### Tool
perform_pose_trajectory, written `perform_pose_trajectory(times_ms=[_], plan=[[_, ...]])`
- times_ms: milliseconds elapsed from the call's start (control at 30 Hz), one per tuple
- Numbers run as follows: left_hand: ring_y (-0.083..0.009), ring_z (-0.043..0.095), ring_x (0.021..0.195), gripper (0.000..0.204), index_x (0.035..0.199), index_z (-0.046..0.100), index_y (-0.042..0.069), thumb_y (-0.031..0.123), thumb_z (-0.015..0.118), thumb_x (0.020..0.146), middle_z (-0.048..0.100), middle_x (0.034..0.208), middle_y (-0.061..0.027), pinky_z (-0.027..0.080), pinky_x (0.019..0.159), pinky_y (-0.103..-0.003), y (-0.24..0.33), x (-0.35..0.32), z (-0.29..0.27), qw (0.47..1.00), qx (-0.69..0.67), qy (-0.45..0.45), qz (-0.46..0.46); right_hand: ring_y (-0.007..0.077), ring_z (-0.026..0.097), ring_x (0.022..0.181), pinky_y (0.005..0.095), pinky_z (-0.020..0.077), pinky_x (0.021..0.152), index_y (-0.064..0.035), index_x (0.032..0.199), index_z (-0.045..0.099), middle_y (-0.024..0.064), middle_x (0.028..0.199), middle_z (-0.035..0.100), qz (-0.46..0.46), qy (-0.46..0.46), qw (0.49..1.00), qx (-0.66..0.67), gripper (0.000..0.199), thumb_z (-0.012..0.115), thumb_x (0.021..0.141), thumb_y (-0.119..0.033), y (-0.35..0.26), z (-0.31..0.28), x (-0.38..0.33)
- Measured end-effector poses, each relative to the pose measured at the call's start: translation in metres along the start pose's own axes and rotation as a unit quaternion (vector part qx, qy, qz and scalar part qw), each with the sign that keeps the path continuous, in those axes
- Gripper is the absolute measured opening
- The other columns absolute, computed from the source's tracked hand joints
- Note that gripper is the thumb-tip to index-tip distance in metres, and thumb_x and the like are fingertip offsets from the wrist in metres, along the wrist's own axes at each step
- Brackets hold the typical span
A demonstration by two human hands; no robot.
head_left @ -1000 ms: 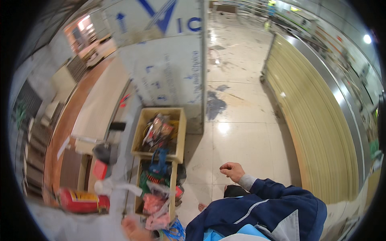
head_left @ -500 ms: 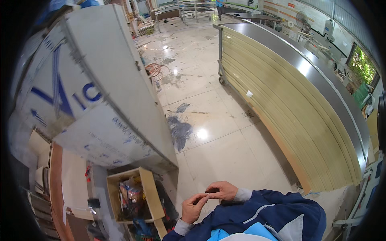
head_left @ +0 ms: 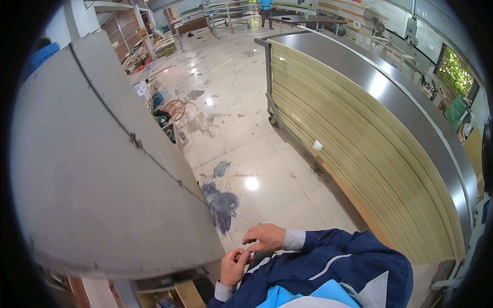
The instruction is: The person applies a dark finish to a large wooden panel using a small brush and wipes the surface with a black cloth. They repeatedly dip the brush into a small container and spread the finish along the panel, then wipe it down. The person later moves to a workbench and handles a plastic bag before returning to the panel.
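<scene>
Both my hands are close together in front of my body, low in the view. My left hand [head_left: 234,267] is closed in a pinch, thumb against the fingers; whatever may be between them is too small to make out. Just above it is my right hand [head_left: 266,237], back upward, with its fingers curved and a gap between forefinger and thumb. Its thumb tip comes near or touches the left fingertips. I see nothing held in the right hand. Dark blue sleeves [head_left: 328,254] with light grey cuffs cover my arms.
On the left stands a large grey panelled cabinet [head_left: 113,169], a cardboard box [head_left: 189,295] at its foot. A wheeled rack [head_left: 270,82] on the right carries stacked yellowish-edged panels [head_left: 359,138]. Orange hose [head_left: 177,112] lies on the stained tiled floor [head_left: 272,179]. A person [head_left: 266,11] stands far off.
The view has shifted so the cabinet fills more of the left and the box is mostly hidden. My right hand has loosened from the fingertip pinch and lifted slightly off the left.
</scene>
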State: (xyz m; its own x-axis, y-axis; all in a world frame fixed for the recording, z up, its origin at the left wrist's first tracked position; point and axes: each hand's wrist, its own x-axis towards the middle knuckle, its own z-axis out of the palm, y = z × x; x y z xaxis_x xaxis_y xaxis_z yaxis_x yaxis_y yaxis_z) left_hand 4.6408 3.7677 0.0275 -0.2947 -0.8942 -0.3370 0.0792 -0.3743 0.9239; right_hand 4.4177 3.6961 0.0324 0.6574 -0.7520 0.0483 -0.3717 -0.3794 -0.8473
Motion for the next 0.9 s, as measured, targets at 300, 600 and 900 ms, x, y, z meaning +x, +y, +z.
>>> perform_pose_trajectory(times_ms=[300,600,900], plan=[[-0.0155,0.071,0.086,0.026,0.111,0.063,-0.003,0.023,0.062,0.106,0.071,0.097,-0.0094,0.059,0.08,-0.029,0.154,0.308,0.006,0.965,0.03,-0.244,-0.096,0.0182,0.069,0.092,0.0329,0.055,0.08,-0.0024,0.114,0.073,0.0092,0.099,0.072,0.172,0.149,0.965,0.131,0.035,0.081,0.089,-0.026,0.104,-0.204,0.108],[-0.0151,0.07,0.088,0.026,0.109,0.064,0.001,0.027,0.065,0.105,0.071,0.098,-0.007,0.058,0.081,-0.029,0.23,0.585,0.026,0.953,-0.022,-0.275,-0.126,0.0139,0.069,0.097,0.0286,0.0565,0.086,-0.001,0.113,0.074,0.0075,0.105,0.075,0.213,0.254,0.88,0.339,0.032,0.082,0.089,-0.021,0.258,-0.364,0.242],[-0.0128,0.07,0.083,0.019,0.1,0.066,-0.002,0.017,0.068,0.102,0.072,0.088,-0.0067,0.058,0.077,-0.028,0.353,0.798,-0.012,0.993,0.074,-0.093,-0.006,0.0256,0.068,0.087,0.0359,0.0553,0.078,-0.0025,0.112,0.072,0.0125,0.095,0.07,0.027,0.126,0.989,0.068,0.042,0.082,0.084,-0.032,0.348,-0.589,0.467]])
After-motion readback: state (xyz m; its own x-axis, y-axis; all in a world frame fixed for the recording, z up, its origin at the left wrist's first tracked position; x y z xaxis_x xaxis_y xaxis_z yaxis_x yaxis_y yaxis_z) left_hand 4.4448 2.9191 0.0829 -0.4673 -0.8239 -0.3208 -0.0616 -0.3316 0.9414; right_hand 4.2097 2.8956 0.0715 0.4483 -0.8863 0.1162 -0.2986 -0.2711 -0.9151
